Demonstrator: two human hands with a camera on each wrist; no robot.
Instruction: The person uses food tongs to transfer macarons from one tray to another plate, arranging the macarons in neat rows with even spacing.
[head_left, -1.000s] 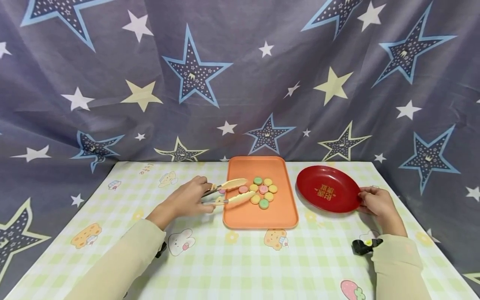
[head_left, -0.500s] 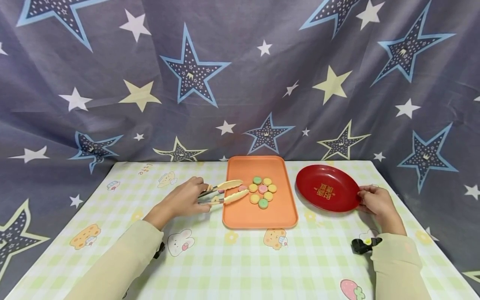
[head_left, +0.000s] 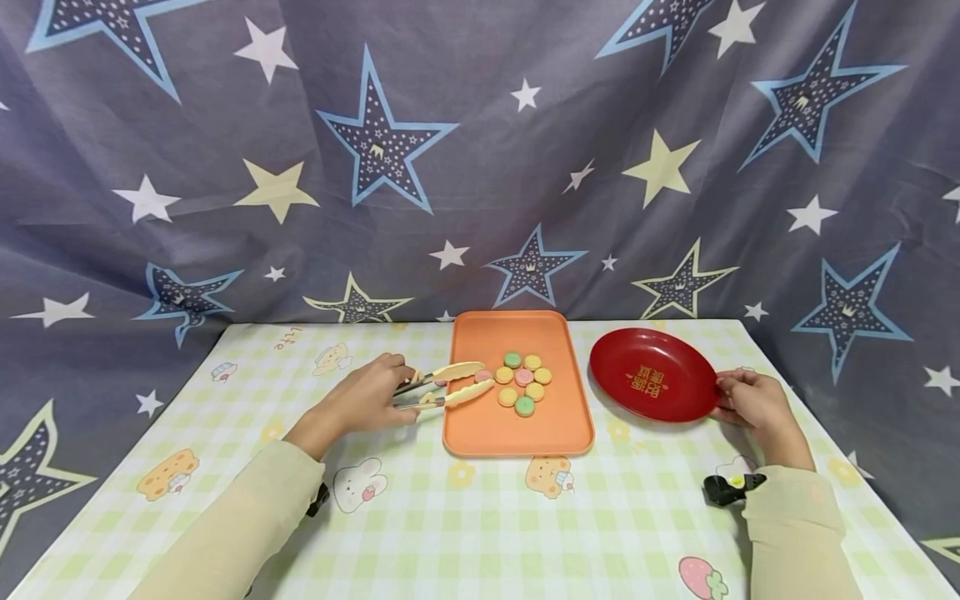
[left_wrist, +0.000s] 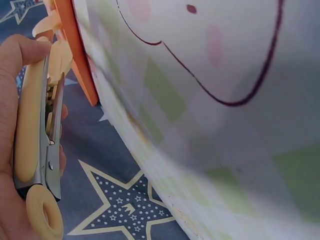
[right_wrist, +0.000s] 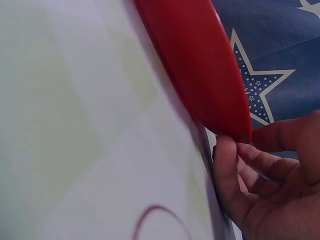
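My left hand (head_left: 363, 396) grips a pair of metal tongs (head_left: 471, 392) with cream tips, spread apart over the left part of an orange tray (head_left: 517, 437). Beside the tips lies a pink macaron (head_left: 482, 377), partly covered by them in the head view. Several more macarons, such as a green one (head_left: 524, 407) and a yellow one (head_left: 507, 397), sit grouped mid-tray. In the left wrist view, the tongs' cream grip (left_wrist: 31, 120) lies along the hand. My right hand (head_left: 761, 412) pinches the right rim of a red plate (head_left: 637, 350) with gold characters; the right wrist view shows thumb and fingers at its edge.
A green-and-white checked tablecloth (head_left: 420, 542) with cartoon prints covers the table. Behind it hangs a dark blue curtain (head_left: 480, 167) patterned with stars. The plate stands just right of the tray, near the table's back.
The tongs have drawn back slightly left, away from the grouped macarons, and their tips have come a little closer together. My right hand stays on the plate rim. The head view has shifted slightly.
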